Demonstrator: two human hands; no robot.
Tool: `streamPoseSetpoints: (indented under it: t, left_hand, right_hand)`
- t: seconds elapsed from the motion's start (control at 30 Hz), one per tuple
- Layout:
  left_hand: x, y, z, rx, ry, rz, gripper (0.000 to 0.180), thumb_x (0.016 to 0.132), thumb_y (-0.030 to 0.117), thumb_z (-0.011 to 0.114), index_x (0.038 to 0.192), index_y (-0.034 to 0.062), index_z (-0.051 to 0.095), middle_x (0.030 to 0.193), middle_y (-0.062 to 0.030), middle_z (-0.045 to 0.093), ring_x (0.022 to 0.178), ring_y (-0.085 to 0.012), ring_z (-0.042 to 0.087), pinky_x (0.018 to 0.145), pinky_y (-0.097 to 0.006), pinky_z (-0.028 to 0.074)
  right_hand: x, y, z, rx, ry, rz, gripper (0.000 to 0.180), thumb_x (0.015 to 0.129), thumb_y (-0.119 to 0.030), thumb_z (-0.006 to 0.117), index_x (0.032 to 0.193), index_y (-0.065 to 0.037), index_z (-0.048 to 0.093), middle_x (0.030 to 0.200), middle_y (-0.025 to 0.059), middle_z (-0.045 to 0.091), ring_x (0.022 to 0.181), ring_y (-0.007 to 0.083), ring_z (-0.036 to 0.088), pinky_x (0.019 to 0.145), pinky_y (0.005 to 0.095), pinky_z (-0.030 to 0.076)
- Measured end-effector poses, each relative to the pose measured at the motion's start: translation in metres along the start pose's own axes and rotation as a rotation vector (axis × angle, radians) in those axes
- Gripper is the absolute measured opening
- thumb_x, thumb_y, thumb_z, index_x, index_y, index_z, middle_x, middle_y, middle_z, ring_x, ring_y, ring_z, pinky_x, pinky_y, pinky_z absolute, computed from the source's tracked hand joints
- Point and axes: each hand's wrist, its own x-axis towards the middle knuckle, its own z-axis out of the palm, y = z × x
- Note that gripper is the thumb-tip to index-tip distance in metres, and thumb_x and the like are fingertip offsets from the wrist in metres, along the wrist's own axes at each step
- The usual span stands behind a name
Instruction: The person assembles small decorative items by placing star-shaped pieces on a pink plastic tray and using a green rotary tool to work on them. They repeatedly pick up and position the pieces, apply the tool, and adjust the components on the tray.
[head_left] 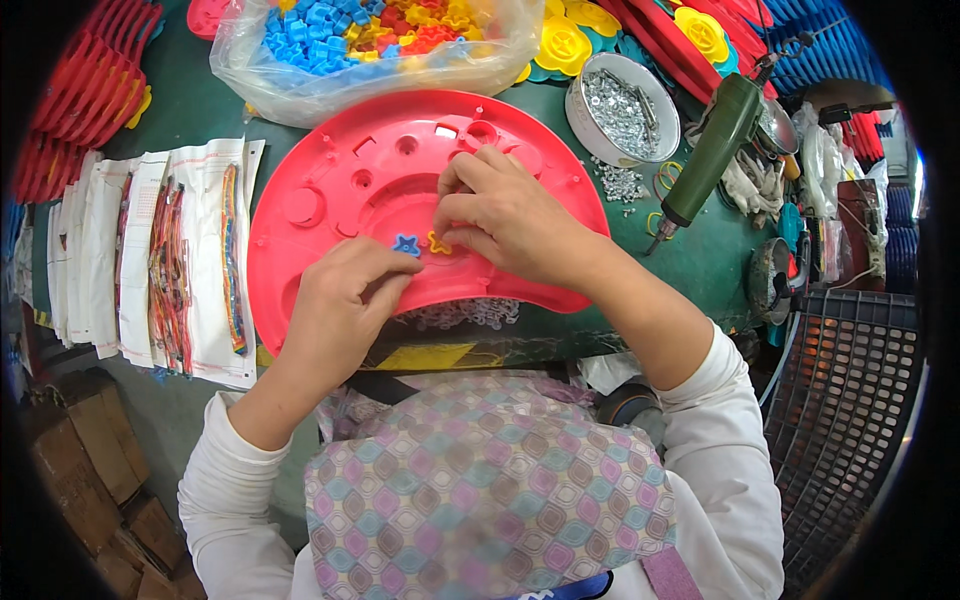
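Observation:
A red, half-round plastic panel (290, 255) lies in front of me, with molded posts, rings and openings on its upturned side. Two small star-shaped pieces sit at its middle near the inner curve: a blue star (405, 244) and a yellow star (438, 243). My left hand (340, 300) rests over the panel's near left part, index fingertip by the blue star's lower edge, thumb a little apart below. From the right, my right hand (510, 215) reaches over the panel, its bent fingers and thumb closed at the yellow star, partly covering it.
A clear bag (235, 65) of blue, yellow and red pieces stands behind the panel. To the right are a white bowl (577, 115) of screws and a hanging green electric screwdriver (712, 150). Wire bundles (170, 270) lie on white sheets at left. Clear small parts (465, 313) lie under the panel's near edge.

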Motion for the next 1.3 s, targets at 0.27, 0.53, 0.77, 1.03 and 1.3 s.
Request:
streamPoseSetpoints:
  t: [0.27, 0.53, 0.77, 1.03, 1.3]
  left_hand:
    - [0.018, 0.005, -0.017, -0.167, -0.099, -0.241, 0.013, 0.09, 0.004, 0.071, 0.102, 0.0007, 0.074, 0.098, -0.0132, 0.073, 0.088, -0.0272, 0.07, 0.081, -0.037, 0.055]
    - [0.026, -0.015, -0.004, 0.338, 0.02, 0.195, 0.012, 0.082, 0.002, 0.075, 0.093, 0.003, 0.07, 0.104, -0.0097, 0.058, 0.104, -0.0313, 0.053, 0.092, -0.042, 0.046]
    - [0.032, -0.01, -0.008, 0.378, -0.06, 0.16, 0.013, 0.081, 0.001, 0.075, 0.093, 0.0024, 0.069, 0.106, -0.0115, 0.058, 0.105, -0.033, 0.052, 0.093, -0.042, 0.046]
    - [0.042, -0.002, -0.01, 0.42, -0.096, 0.099, 0.007, 0.079, 0.005, 0.074, 0.085, 0.002, 0.072, 0.099, -0.0133, 0.062, 0.098, -0.0348, 0.055, 0.088, -0.044, 0.049]
    - [0.05, -0.02, 0.008, 0.603, -0.094, 0.128, 0.01, 0.077, 0.011, 0.069, 0.076, 0.002, 0.071, 0.093, -0.0168, 0.065, 0.093, -0.0358, 0.058, 0.085, -0.047, 0.047]
  right_hand:
    - [0.01, -0.013, -0.002, -0.049, -0.071, 0.166, 0.013, 0.08, -0.01, 0.077, 0.09, -0.006, 0.069, 0.105, 0.01, 0.059, 0.103, 0.0298, 0.054, 0.093, 0.0415, 0.047]
    - [-0.001, -0.014, 0.002, 0.155, 0.21, 0.235, 0.018, 0.081, -0.007, 0.077, 0.095, -0.005, 0.066, 0.105, 0.0132, 0.059, 0.104, 0.0337, 0.056, 0.091, 0.0442, 0.048]
    - [-0.024, -0.014, 0.006, 0.168, 0.328, 0.272, 0.018, 0.081, -0.005, 0.076, 0.094, -0.005, 0.064, 0.101, 0.013, 0.058, 0.101, 0.0334, 0.057, 0.089, 0.0428, 0.048]
    - [-0.023, -0.018, 0.009, 0.155, 0.372, 0.19, 0.019, 0.081, -0.005, 0.077, 0.095, -0.004, 0.064, 0.1, 0.012, 0.058, 0.097, 0.0328, 0.058, 0.085, 0.0412, 0.048]
    - [-0.026, -0.057, 0.023, 0.077, 0.042, -0.069, 0.022, 0.081, -0.013, 0.078, 0.096, -0.007, 0.063, 0.096, 0.01, 0.057, 0.09, 0.0306, 0.057, 0.079, 0.0418, 0.048]
